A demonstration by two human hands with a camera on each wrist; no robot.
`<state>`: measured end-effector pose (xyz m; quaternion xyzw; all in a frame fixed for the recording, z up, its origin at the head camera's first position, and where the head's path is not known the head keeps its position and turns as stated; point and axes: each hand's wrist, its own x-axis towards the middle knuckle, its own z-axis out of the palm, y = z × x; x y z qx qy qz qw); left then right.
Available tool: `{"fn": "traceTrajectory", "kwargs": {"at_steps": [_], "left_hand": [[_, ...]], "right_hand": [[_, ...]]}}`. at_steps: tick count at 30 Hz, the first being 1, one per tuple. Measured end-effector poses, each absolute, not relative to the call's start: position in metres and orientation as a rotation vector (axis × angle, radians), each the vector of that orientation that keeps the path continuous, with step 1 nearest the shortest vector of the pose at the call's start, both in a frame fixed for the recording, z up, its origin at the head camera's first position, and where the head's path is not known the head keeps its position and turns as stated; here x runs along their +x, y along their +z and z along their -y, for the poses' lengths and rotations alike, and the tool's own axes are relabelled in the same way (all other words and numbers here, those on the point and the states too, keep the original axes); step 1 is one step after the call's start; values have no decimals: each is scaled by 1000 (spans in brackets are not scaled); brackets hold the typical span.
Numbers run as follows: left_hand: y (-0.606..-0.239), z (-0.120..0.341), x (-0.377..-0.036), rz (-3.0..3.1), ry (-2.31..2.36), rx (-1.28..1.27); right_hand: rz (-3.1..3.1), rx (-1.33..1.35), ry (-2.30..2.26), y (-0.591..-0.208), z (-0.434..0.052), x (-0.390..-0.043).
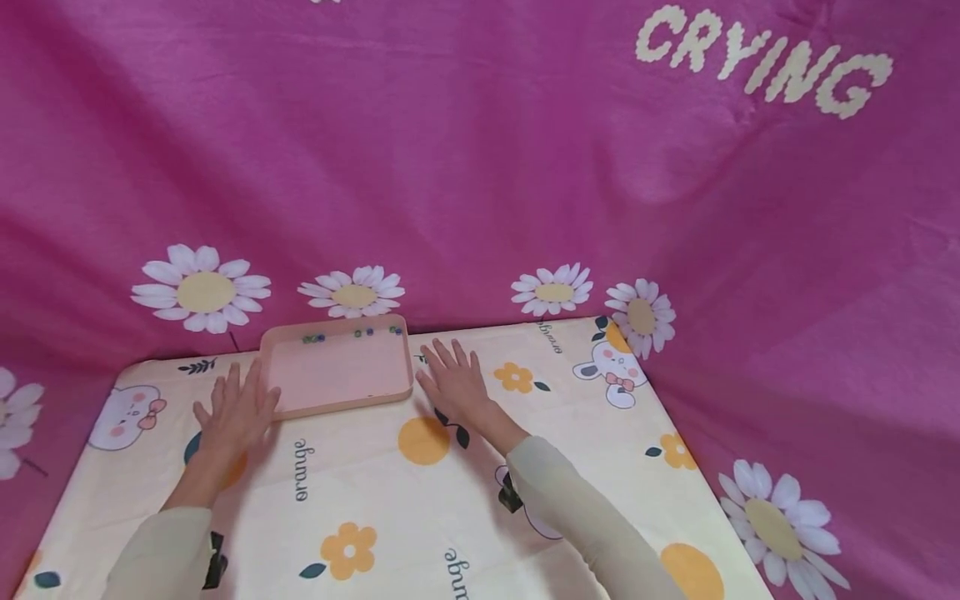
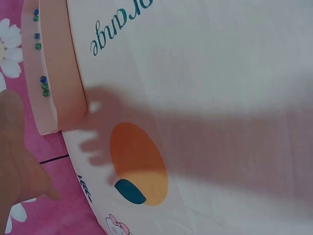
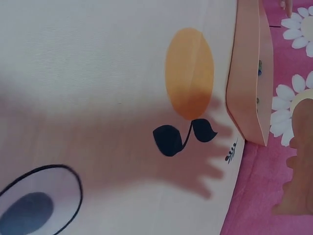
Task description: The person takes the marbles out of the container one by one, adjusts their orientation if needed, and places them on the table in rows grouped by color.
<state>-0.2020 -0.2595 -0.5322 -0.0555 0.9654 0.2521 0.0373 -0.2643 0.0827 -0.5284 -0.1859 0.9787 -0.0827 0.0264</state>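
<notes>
Fingers of the left hand (image 1: 236, 412) are spread and straight, palm down just above the cloth (image 1: 375, 492), holding nothing; its fingertips are just beside the tray's (image 1: 337, 407) left near corner. Between the hands sits that shallow pink tray, rectangular, at the table's far edge, with small blue and green beads (image 1: 313, 338) strung along its far wall. On the tray's other side, the right hand (image 1: 453, 383) is likewise flat with fingers splayed, empty, near the right wall.
</notes>
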Motion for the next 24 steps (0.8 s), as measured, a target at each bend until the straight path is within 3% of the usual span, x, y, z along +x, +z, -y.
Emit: {"fn": "traceTrajectory", "kwargs": {"at_steps": [24], "left_hand": [[-565, 282, -212, -2911, 695, -247]], "right_hand": [[-2984, -460, -203, -555, -50, -286]]}}
